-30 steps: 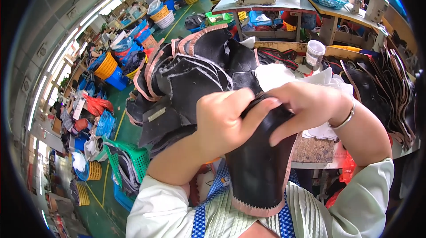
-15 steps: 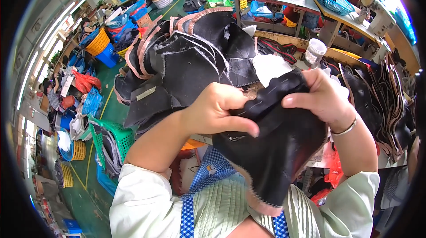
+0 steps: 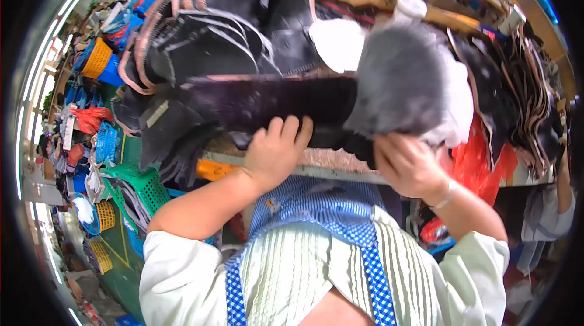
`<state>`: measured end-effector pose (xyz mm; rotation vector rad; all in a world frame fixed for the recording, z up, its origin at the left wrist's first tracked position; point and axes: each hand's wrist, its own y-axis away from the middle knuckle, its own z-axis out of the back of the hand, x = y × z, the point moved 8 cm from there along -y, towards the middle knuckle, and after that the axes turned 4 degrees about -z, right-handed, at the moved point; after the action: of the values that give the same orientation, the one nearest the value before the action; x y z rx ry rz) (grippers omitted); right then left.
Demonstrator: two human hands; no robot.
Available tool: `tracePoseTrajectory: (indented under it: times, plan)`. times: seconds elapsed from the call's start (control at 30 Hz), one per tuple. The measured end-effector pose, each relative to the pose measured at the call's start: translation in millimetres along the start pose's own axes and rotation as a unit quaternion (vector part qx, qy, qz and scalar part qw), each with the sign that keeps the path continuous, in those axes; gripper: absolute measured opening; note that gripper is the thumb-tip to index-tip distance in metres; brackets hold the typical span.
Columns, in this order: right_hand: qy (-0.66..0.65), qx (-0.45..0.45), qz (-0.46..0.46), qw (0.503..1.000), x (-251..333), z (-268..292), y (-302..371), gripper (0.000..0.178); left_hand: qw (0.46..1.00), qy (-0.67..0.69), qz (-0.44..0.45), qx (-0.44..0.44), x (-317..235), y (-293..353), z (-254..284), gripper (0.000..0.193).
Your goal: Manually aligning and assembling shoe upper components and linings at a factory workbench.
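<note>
A dark boot-upper piece point(image 3: 292, 98) stretches across the work surface in front of me, smeared by motion. At its right end stands a rounded grey, fuzzy-looking part point(image 3: 398, 79), also blurred; I cannot tell whether the two are joined. My left hand point(image 3: 277, 152) rests with its fingers stretched over the dark piece's near edge, thumb hidden. Closed at the lower edge of the grey part is my right hand point(image 3: 409, 165), fingertips partly hidden. Beyond lies a heap of black leather pieces point(image 3: 213, 46) with pink edges. A white piece point(image 3: 339, 43) lies beside the grey part.
A white tub point(image 3: 410, 6) stands at the back. To the right hang stacked black pieces point(image 3: 529, 104) and a red plastic bag point(image 3: 477, 165). A green basket point(image 3: 143, 186) stands at the left, near several baskets on the floor. Another person's arm point(image 3: 564, 174) shows at far right.
The black boot piece held up before my chest is now lowered onto the work surface, with a grey side showing. My left hand has loosened from its pinch, and both hands are lower.
</note>
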<state>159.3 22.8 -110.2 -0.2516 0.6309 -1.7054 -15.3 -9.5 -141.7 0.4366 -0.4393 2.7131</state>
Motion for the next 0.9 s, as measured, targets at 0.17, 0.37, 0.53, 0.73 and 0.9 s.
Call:
tracePoseTrajectory:
  times: [0.17,0.37,0.53,0.73,0.9]
  plan:
    - [-0.212,0.067,-0.221,0.950,15,-63,68,0.046,0.975,0.163,0.063,0.134,-27,35,-65,0.057]
    - [-0.173,-0.173,-0.499,0.831,-44,-37,125,0.072,0.927,0.364,0.086,0.012,11,-34,-22,0.052]
    - [-0.186,-0.178,-0.605,0.753,-51,-61,136,0.075,0.919,0.368,0.102,0.096,-13,-65,-75,0.072]
    - [0.015,-0.178,-0.465,0.867,-30,-40,108,0.071,0.908,0.418,0.018,-0.015,-23,-68,-63,0.039]
    - [-0.002,-0.148,-0.495,0.856,-32,-55,116,0.089,0.909,0.345,-0.221,-0.083,-51,-48,-23,0.008]
